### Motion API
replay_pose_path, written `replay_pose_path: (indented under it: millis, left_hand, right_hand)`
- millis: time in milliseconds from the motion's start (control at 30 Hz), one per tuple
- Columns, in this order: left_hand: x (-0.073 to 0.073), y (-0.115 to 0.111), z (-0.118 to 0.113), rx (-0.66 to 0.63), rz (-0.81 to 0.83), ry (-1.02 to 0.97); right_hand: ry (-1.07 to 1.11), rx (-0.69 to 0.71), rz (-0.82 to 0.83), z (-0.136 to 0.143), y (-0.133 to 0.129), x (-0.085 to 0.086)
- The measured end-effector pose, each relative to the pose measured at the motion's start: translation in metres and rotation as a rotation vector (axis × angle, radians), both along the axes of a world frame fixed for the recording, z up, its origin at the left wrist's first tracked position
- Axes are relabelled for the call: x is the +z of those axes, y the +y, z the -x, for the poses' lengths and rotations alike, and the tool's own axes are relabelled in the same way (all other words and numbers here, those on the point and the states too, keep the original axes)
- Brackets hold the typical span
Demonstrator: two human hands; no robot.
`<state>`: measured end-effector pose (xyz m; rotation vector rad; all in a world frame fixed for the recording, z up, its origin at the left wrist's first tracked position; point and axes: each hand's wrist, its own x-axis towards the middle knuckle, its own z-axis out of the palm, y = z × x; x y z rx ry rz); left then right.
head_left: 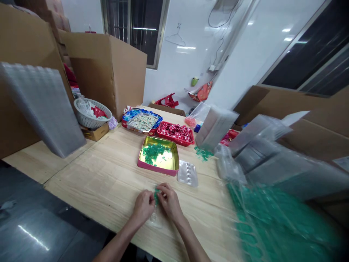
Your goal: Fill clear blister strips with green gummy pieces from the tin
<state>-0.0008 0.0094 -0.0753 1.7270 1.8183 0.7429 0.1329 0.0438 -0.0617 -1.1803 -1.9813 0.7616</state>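
My left hand (143,207) and my right hand (169,201) meet over the wooden table (109,178), fingers pinched around small green pieces (156,194). Under them lies a clear plastic blister tray (155,218), mostly hidden by the hands. Just beyond sits a gold tin with a pink rim (148,165) holding several green pieces (152,152). Another clear blister tray (187,173), empty, lies right of the tin.
A red tray of red packets (176,133) and a blue tin with a metal dish (141,122) stand further back. Stacks of clear trays (259,145) and a bag of green pieces (272,225) crowd the right. A white basket (91,113) and cardboard boxes (109,69) are at the left.
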Motion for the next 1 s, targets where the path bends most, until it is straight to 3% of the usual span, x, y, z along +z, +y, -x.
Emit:
replay_pose_path:
  millis: [67, 167, 367, 467, 567, 667, 767, 900, 1000]
  left_hand:
    - [-0.001, -0.001, 0.0, 0.009, 0.019, -0.005]
    - [-0.004, -0.002, -0.002, 0.02, 0.023, -0.013]
    - [-0.006, -0.004, -0.007, 0.02, 0.074, -0.013]
    - [-0.005, -0.005, -0.008, 0.012, 0.099, -0.036]
    - [-0.004, -0.003, -0.007, 0.018, 0.116, -0.07]
    - [-0.007, 0.003, -0.007, 0.046, 0.094, -0.092]
    - [-0.012, 0.011, -0.007, 0.068, 0.066, -0.105]
    - [-0.015, 0.019, -0.001, 0.069, 0.033, -0.175]
    - [-0.002, 0.024, 0.006, 0.109, 0.025, -0.331]
  right_hand:
    - [-0.111, 0.048, -0.021, 0.004, 0.003, 0.003]
    - [-0.26, -0.017, -0.016, 0.01, 0.0, 0.002]
    - [-0.331, -0.05, -0.014, 0.007, 0.006, 0.007]
    - [-0.313, -0.071, -0.126, 0.011, 0.043, 0.024]
    - [-0.298, -0.039, -0.136, 0.024, 0.097, 0.035]
    - [-0.337, -0.008, -0.065, 0.04, 0.144, 0.033]
    - [-0.342, -0.013, -0.013, 0.048, 0.17, 0.024]
    - [-0.254, -0.068, 0.043, 0.042, 0.174, 0.025]
    - [-0.152, -0.084, 0.105, 0.028, 0.154, 0.036]
